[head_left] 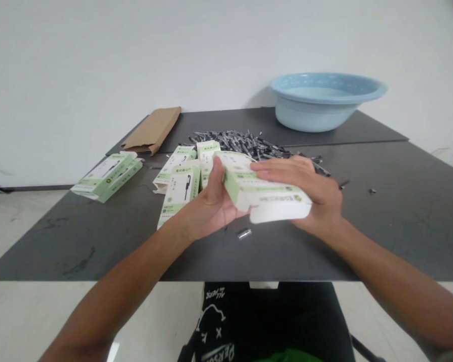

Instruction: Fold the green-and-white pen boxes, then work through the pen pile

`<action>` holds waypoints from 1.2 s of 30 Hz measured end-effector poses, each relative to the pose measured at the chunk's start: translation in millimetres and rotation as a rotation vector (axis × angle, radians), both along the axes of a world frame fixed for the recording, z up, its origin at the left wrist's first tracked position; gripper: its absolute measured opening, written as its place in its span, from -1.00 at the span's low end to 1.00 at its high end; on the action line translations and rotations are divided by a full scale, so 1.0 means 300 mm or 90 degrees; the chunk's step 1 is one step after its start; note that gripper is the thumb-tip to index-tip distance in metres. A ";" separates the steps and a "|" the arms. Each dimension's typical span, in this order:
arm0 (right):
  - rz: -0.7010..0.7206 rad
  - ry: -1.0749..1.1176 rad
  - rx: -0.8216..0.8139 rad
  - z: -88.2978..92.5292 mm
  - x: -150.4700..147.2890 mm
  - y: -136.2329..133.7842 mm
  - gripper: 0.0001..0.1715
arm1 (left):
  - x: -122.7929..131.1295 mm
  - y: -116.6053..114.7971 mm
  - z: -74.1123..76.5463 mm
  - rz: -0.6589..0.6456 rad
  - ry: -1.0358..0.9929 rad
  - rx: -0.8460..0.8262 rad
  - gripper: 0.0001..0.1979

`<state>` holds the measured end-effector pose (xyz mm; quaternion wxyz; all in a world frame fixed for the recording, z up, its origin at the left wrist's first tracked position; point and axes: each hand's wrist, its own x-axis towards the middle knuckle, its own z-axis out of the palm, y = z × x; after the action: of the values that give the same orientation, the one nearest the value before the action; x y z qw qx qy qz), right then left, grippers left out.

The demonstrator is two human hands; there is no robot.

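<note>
A white and light-green pen box is held above the table between both hands, its near end flap hanging out. My left hand grips it from the left and below, thumb up along its side. Over its top and right side lie the fingers of my right hand, closed around it. Just left of my left hand, several similar boxes lie in a loose group. Behind the held box spreads a heap of black and clear pens.
Two more boxes lie at the table's left edge. Behind them is a brown paper bag. A light-blue basin stands at the back right. Small loose pen parts lie near the front of the dark table.
</note>
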<state>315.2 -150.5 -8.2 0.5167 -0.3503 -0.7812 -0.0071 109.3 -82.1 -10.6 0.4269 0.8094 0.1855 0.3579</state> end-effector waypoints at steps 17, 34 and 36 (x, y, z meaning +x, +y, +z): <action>0.182 0.312 -0.458 0.018 0.008 0.007 -0.69 | -0.036 0.015 -0.013 0.104 -0.204 -0.263 -0.49; 0.068 0.081 -0.212 0.001 -0.006 -0.015 -0.74 | -0.015 -0.077 -0.038 -0.179 -0.148 -0.364 -0.38; 0.046 0.100 -0.140 -0.013 -0.024 -0.018 -0.37 | -0.016 -0.086 -0.037 -0.134 -0.178 -0.340 -0.48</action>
<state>307.9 -155.9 -12.0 0.5346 -0.3757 -0.7467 0.1246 104.5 -108.0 -21.8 0.6803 0.6267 0.1277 0.3580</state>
